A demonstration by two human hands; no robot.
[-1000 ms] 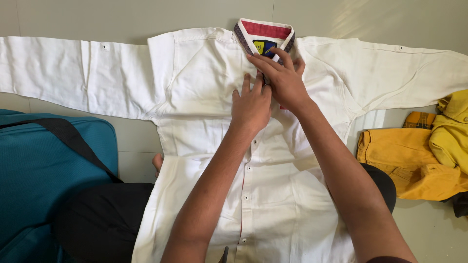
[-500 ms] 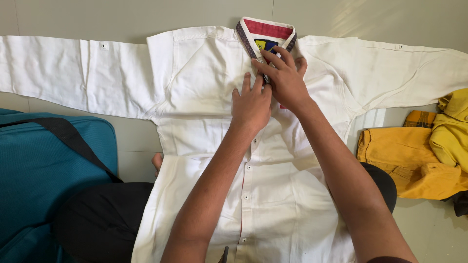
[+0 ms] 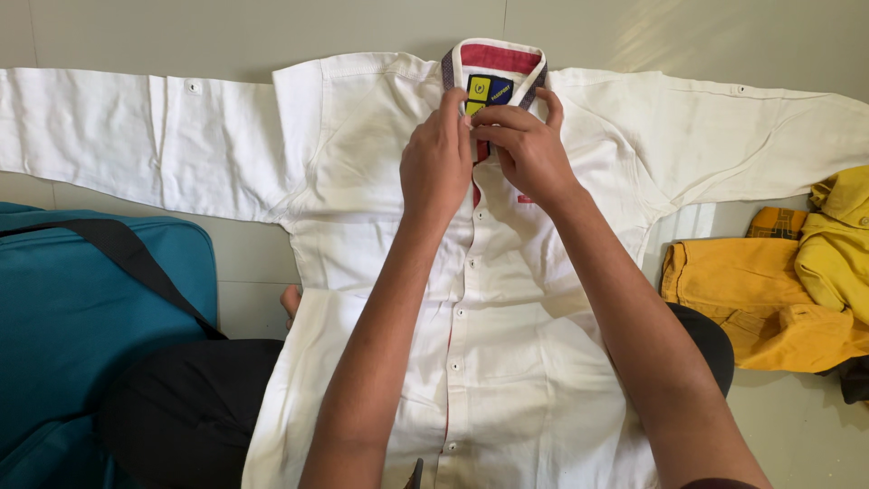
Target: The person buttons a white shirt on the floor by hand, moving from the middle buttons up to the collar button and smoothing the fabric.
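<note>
Both hands, left hand [image 3: 437,163] and right hand [image 3: 529,154], apparently pinch the white shirt [image 3: 507,344] placket below its collar [image 3: 493,68].

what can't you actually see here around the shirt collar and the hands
Head view only:
- Top button and its hole on the white shirt: hidden behind the left hand and right hand.
- Whether the fingers pinch cloth or a button: fingertips overlap, cannot tell.
- Shirt hem: cut off by the bottom edge.
- Left sleeve cuff: cut off by the left edge.
- Teal bag: only part shows, cut off at the left and bottom edges.
</note>
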